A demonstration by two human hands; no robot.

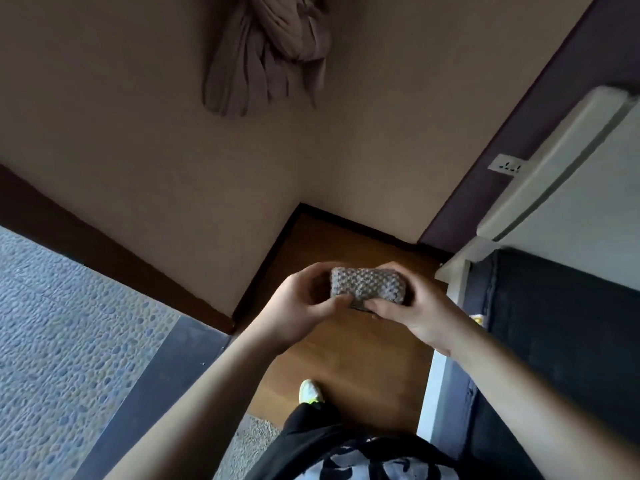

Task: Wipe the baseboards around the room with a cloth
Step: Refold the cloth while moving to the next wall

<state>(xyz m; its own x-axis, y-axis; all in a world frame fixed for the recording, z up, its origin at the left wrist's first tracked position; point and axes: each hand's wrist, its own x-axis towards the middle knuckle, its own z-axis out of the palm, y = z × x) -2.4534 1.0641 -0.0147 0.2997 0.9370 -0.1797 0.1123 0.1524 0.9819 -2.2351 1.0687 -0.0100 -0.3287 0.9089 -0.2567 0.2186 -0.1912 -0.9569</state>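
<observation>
Grey waffle-textured cloth (367,287), folded compactly, pinched between both hands.

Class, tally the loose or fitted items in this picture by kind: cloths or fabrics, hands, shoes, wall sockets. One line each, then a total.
Cloths or fabrics: 2, the folded cloth held in both hands, and the hanging fabric
Hands: 2, left hand, right hand
Shoes: 1, shoe
Wall sockets: 1, socket
Total: 6

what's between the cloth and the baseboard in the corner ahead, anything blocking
Nothing visible. Both the left hand and right hand hold the folded cloth above bare wooden floor; the dark baseboard beyond it is uncovered.
</observation>
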